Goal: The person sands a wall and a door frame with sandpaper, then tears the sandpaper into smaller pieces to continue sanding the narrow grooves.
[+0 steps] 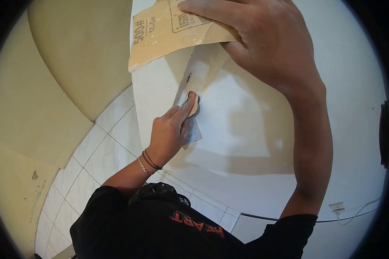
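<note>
My right hand (268, 39) is raised near the camera and grips a tan sheet of sandpaper (160, 41) between thumb and fingers. The sheet's printed backing reads "500#" and hangs over the upper part of the white wall (246, 112). Lower down, my left hand (170, 125) presses a small folded piece of sandpaper (195, 107) onto the wall with its fingertips. A greyish flap (193, 132) sticks out below those fingers. Just above them, a small dark mark (189, 78) shows on the wall beside a grey line.
White floor tiles (95, 146) lie to the left, next to a yellowish wall (21, 103) with a chipped patch. At lower right, a plug with a white cable (339, 209) sits in a socket. A dark object (384, 134) is on the wall at far right.
</note>
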Demonstrator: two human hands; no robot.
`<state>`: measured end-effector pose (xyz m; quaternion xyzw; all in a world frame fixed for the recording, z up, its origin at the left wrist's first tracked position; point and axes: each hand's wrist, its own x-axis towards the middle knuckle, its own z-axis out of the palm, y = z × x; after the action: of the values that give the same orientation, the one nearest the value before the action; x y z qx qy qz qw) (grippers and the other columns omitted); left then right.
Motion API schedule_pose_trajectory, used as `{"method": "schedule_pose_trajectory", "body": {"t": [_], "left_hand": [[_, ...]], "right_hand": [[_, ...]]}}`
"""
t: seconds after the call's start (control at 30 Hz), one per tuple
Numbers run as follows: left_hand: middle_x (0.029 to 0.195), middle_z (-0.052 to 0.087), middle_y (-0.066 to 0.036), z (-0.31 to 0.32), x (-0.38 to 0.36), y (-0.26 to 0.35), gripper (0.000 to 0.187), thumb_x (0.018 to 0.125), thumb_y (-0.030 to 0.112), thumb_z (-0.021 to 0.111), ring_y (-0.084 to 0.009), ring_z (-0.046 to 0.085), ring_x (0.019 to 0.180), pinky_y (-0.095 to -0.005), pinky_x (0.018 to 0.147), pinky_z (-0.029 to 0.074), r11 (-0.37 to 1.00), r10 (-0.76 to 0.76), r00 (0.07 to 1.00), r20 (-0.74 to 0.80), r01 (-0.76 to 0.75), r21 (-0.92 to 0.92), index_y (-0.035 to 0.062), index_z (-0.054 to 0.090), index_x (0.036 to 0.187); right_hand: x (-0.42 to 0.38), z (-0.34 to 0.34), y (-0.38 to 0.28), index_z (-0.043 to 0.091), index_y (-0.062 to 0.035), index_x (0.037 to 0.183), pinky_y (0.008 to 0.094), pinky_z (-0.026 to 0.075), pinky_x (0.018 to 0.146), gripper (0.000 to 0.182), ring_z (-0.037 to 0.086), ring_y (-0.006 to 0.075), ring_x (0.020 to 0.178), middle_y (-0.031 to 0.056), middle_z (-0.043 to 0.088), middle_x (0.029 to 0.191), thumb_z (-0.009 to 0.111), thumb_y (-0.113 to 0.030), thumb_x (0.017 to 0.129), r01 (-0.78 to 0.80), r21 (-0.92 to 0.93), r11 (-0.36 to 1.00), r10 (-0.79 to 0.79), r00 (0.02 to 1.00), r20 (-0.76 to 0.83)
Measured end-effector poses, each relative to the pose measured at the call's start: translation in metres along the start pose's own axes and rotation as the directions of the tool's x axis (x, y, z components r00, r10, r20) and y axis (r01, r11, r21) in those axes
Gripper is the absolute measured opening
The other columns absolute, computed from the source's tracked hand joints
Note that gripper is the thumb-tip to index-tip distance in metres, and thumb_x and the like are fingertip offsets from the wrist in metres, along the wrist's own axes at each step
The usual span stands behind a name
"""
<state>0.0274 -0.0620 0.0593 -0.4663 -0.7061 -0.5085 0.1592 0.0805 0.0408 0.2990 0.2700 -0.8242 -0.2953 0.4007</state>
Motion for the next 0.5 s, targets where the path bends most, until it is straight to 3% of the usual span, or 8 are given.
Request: {"method": "schedule_pose_trajectory", "body": {"t": [0.17, 0.23, 0.27, 0.33, 0.43, 0.5], "left_hand": [[0.069, 0.053, -0.009, -0.019, 0.003, 0.001, 0.067, 0.073, -0.001, 0.064, -0.0275, 0.055, 0.055, -0.0361, 0.053, 0.048, 1.000, 0.026, 0.994, 0.108, -0.026, -0.007, 0.0151, 0.048, 0.136], [0.071, 0.055, -0.012, -0.026, 0.006, 0.007, 0.065, 0.072, -0.009, 0.059, -0.0280, 0.056, 0.057, -0.0351, 0.057, 0.048, 0.998, -0.055, 0.995, 0.089, 0.057, -0.014, 0.0157, 0.054, 0.131], [0.071, 0.055, -0.012, -0.021, 0.008, 0.004, 0.065, 0.072, -0.009, 0.059, -0.0280, 0.056, 0.057, -0.0351, 0.057, 0.048, 0.998, -0.055, 0.995, 0.088, 0.056, -0.016, 0.0157, 0.054, 0.131], [0.069, 0.052, -0.009, -0.004, 0.010, -0.002, 0.061, 0.076, 0.000, 0.062, -0.0262, 0.055, 0.054, -0.0365, 0.052, 0.048, 0.999, 0.026, 0.999, 0.033, -0.027, 0.036, 0.0144, 0.049, 0.134], [0.069, 0.052, -0.009, -0.012, 0.003, -0.003, 0.061, 0.076, 0.001, 0.062, -0.0258, 0.055, 0.054, -0.0365, 0.052, 0.048, 0.996, 0.024, 0.987, 0.160, -0.036, 0.077, 0.0135, 0.048, 0.134], [0.069, 0.052, -0.009, -0.018, 0.004, -0.004, 0.061, 0.076, 0.002, 0.063, -0.0261, 0.055, 0.054, -0.0367, 0.052, 0.048, 0.997, 0.040, 0.991, 0.126, -0.047, 0.053, 0.0130, 0.049, 0.134]], "right_hand": [[0.001, -0.001, 0.000, 0.069, -0.0112, 0.099, 0.0379, 0.043, 0.091, 0.026, 0.054, 0.0227, 0.115, 0.0103, 0.063, 0.112, 0.071, -0.019, 0.075, 0.069, -0.141, 0.988, -0.071, 0.997, -0.010], [0.006, -0.013, -0.007, 0.069, -0.0117, 0.099, 0.0374, 0.044, 0.091, 0.025, 0.054, 0.0232, 0.115, 0.0099, 0.063, 0.111, 0.069, -0.018, 0.074, -0.141, -0.051, 0.989, 0.148, 0.967, 0.205], [0.005, -0.009, -0.004, 0.069, -0.0117, 0.099, 0.0374, 0.044, 0.091, 0.025, 0.054, 0.0232, 0.115, 0.0099, 0.063, 0.111, 0.069, -0.018, 0.074, -0.140, -0.052, 0.989, 0.147, 0.967, 0.206], [0.001, 0.003, 0.002, 0.069, -0.0124, 0.098, 0.0367, 0.044, 0.091, 0.025, 0.055, 0.0238, 0.114, 0.0094, 0.064, 0.110, 0.069, -0.017, 0.074, -0.002, -0.069, 0.998, 0.003, 1.000, 0.013], [0.001, 0.000, -0.001, 0.070, -0.0129, 0.098, 0.0366, 0.044, 0.090, 0.025, 0.055, 0.0239, 0.113, 0.0091, 0.064, 0.109, 0.068, -0.017, 0.074, -0.013, -0.055, 0.998, 0.012, 1.000, -0.007], [0.001, 0.000, -0.002, 0.070, -0.0129, 0.097, 0.0367, 0.044, 0.090, 0.024, 0.056, 0.0241, 0.113, 0.0091, 0.064, 0.109, 0.068, -0.016, 0.074, -0.011, -0.050, 0.999, 0.011, 1.000, -0.003]]}}
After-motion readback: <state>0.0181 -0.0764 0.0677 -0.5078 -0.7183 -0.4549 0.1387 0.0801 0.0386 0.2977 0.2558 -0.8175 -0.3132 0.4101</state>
